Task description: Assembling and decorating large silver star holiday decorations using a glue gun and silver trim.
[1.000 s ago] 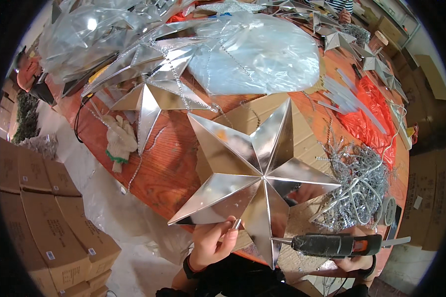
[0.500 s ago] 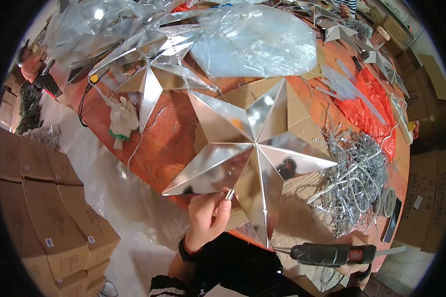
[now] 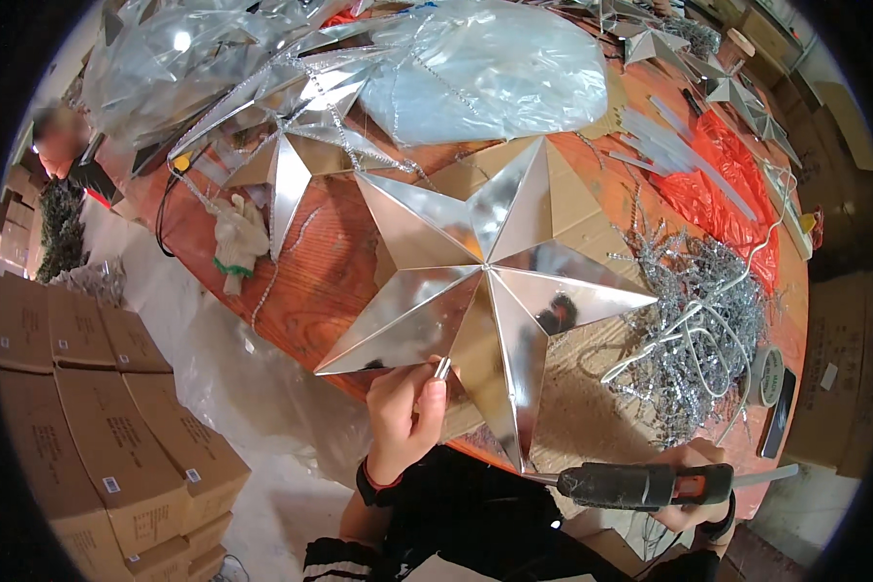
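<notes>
A large silver five-pointed star [image 3: 436,320] with folded, mirror-like faces lies on a cardboard sheet, one point toward me. My left hand [image 3: 403,412] is closed beside its lower left notch, pinching a small shiny silver piece [image 3: 443,369] between thumb and fingers. My right hand [image 3: 694,485] is wrapped round a black hot glue gun [image 3: 611,486], and a translucent glue stick [image 3: 768,476] sticks out of its rear. The gun's nozzle is at the tip of the star's nearest point. Whether it touches is too small to tell.
Silver tinsel [image 3: 694,359] with a white cord lies on the right, beside a tape roll [image 3: 768,376] and a phone [image 3: 778,424]. A red plastic bag [image 3: 718,194] and glue sticks are farther back. A glove [image 3: 240,238] lies left; stacked cartons [image 3: 116,446] stand beyond. Another person is at far left.
The view has shifted slightly, so the star and table sit a little higher and left. Both hands keep their grips, the glue gun's nozzle still at the star's nearest tip.
</notes>
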Demonstrator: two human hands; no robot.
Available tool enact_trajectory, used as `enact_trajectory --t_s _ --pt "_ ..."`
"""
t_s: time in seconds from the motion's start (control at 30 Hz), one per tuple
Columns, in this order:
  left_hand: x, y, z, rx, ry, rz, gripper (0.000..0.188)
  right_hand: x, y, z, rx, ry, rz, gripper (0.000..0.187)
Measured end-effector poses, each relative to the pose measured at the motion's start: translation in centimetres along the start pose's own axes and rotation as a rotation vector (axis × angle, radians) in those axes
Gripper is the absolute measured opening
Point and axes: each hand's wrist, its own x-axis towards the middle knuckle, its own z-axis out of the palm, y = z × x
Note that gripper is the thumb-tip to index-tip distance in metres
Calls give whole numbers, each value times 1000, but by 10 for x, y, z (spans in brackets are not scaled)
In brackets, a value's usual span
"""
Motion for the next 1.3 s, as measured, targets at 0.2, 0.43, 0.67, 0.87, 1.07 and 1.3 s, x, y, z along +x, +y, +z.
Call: enact_trajectory --t_s 0.2,0.43,0.67,0.87,1.07,1.3 --pt "2 3 0 37 -19 11 17 -3 6 3 109 4 56 36" --pt "-1 1 2 8 13 -14 18 -5 9 3 114 -14 59 35" --pt "0 1 0 35 10 -20 19 -2 10 8 146 13 -19 28" --pt "-4 6 4 59 53 -155 24 14 12 -12 48 -84 4 31" --pt "-12 -4 7 -146 163 -216 32 23 17 1 -176 202 91 35" --pt "2 21 9 21 81 0 31 19 48 -19 -636 575 280 14"
